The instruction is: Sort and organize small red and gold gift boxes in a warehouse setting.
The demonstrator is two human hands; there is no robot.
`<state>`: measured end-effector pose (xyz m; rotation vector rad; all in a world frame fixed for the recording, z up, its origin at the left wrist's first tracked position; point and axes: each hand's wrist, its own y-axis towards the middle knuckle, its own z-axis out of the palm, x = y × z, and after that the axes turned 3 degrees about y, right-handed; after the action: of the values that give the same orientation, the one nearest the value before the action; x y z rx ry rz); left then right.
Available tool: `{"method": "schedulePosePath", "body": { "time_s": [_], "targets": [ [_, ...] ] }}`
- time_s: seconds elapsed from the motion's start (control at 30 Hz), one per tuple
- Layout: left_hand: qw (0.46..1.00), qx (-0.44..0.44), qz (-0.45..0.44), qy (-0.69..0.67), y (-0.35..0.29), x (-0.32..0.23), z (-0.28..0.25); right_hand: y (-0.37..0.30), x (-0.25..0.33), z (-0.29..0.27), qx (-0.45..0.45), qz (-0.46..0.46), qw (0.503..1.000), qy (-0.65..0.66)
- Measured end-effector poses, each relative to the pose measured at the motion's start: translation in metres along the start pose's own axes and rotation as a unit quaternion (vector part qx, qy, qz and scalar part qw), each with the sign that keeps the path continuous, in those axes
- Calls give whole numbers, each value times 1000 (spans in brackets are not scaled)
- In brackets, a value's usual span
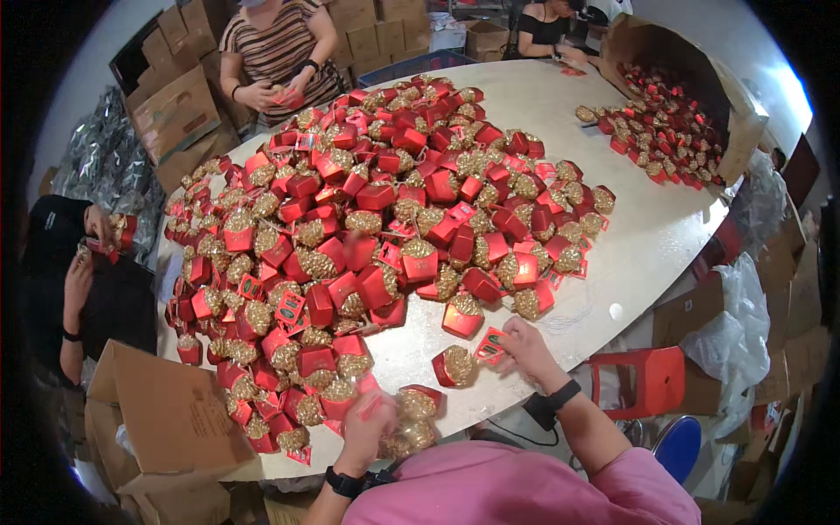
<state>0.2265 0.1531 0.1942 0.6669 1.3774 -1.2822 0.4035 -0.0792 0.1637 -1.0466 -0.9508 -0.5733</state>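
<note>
Ornaments (376,219), red pots with gold tops, sit in a big loose heap over the left and middle of the counter (643,227), many lying tipped. Counter is pale and glossy, curved edge on the right. Thin white strings (569,313) lie on it right of the heap.

Near edge: right hand (528,346) has a narrow grip on a red tag (492,346); one loose ornament (458,366) lies just left of that. Left hand (367,430) is motion-blurred at the heap's lower edge, beside blurred gold pieces (413,422); can't tell what its grip is doing.

Far right of the counter: open carton (748,131) on its side, mouth toward the heap, second pile (669,140) spilling out of it.

Room: worker in stripes (280,35) at the far side, red piece in both hands. Worker in dark clothes (66,241) on the left, also handling pieces. Worker in a black top (542,33) sits at the far end. Stacked cartons (179,105) and a blue crate (420,66) at the back, silvery bags (109,166) left. Open box (179,407) lower left, next to the counter. Right side: red stool (658,381), blue round seat (675,451), clear plastic (731,324) over more cardboard.
</note>
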Motion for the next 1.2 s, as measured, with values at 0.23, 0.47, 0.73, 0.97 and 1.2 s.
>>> {"method": "schedulePosePath", "body": {
  "time_s": [0.23,0.47,0.73,0.97,1.2],
  "targets": [
    [999,36,-6,28,14,0,10,-19,29,17,33,-172,974,-141],
    [994,105,10,-24,38,-16,41,-44,64,56,100,-329,860,-378],
    [972,183,-64,-131,40,-23,53,-51,76,83,118,-479,698,-518],
    [952,208,-90,-207,41,-10,47,-46,63,83,98,-507,715,-471],
    [942,177,-96,-267,39,-35,49,-48,58,92,75,-625,584,-513]
  ]
}}
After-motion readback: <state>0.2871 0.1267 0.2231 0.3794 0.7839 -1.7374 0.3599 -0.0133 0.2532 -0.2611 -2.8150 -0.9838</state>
